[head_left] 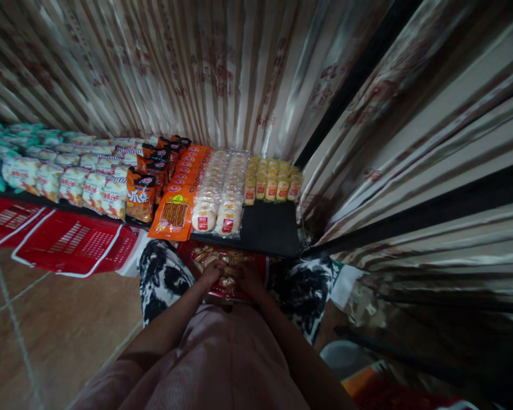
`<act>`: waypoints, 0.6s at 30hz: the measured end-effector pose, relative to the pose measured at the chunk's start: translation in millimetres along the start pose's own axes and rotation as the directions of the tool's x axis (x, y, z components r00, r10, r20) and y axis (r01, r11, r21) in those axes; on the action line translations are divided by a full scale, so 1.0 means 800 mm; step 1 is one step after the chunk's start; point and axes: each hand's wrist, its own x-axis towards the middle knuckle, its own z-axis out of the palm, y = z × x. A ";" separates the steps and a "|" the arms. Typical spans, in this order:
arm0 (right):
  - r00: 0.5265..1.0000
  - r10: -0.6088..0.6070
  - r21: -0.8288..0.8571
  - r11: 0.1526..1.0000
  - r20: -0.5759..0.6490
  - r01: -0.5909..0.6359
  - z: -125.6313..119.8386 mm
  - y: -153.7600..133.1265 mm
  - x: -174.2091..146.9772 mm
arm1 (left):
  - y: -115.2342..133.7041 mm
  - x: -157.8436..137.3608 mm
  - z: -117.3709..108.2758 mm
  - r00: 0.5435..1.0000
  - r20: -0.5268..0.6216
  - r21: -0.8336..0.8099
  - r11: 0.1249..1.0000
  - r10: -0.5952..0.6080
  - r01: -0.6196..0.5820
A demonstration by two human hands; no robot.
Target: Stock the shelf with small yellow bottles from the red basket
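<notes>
Fingers of the left hand (211, 272) and right hand (244, 277) pinch the near edge of a red snack bag (222, 259), held low between the knees, just below the bench's (269, 230) front edge. It looks light, crinkly and slippery, its contents likely brittle; grip the sealed edges. The dark bench carries tight rows of packets (222, 188), curtains (222, 68) behind, red baskets (74, 242) left.

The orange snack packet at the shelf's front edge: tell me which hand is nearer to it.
Left. The left hand rests on the red bag just below the orange snack packet; the right hand sits on the same bag, farther right.
</notes>
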 end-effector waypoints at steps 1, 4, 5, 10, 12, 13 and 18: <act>1.000 -0.005 0.000 1.000 -0.007 0.005 -0.001 -0.001 -0.001 | 0.003 -0.002 0.001 1.000 -0.002 -0.014 1.000 0.001 -0.001; 1.000 -0.017 0.020 1.000 -0.009 0.017 -0.003 -0.002 -0.004 | 0.009 -0.007 0.005 1.000 -0.015 -0.052 0.999 0.005 -0.006; 1.000 -0.020 0.033 0.999 -0.012 0.020 -0.004 -0.003 -0.006 | 0.011 -0.008 0.006 1.000 -0.019 -0.064 0.998 0.008 -0.010; 0.998 -0.026 0.098 0.995 -0.051 0.031 -0.007 -0.001 -0.014 | 0.012 -0.014 0.011 1.000 -0.028 -0.109 0.994 0.008 -0.011; 0.996 -0.044 0.126 0.991 -0.072 0.053 -0.008 0.000 -0.016 | 0.010 -0.014 0.012 0.999 -0.024 -0.114 0.993 0.024 -0.026; 0.995 -0.057 0.139 0.988 -0.084 0.069 -0.008 0.001 -0.018 | 0.009 -0.015 0.012 0.999 -0.021 -0.119 0.992 0.047 -0.049; 0.984 -0.125 0.153 0.978 -0.126 0.144 -0.013 0.001 -0.024 | 0.011 -0.022 0.012 0.987 -0.027 -0.139 0.977 0.159 -0.161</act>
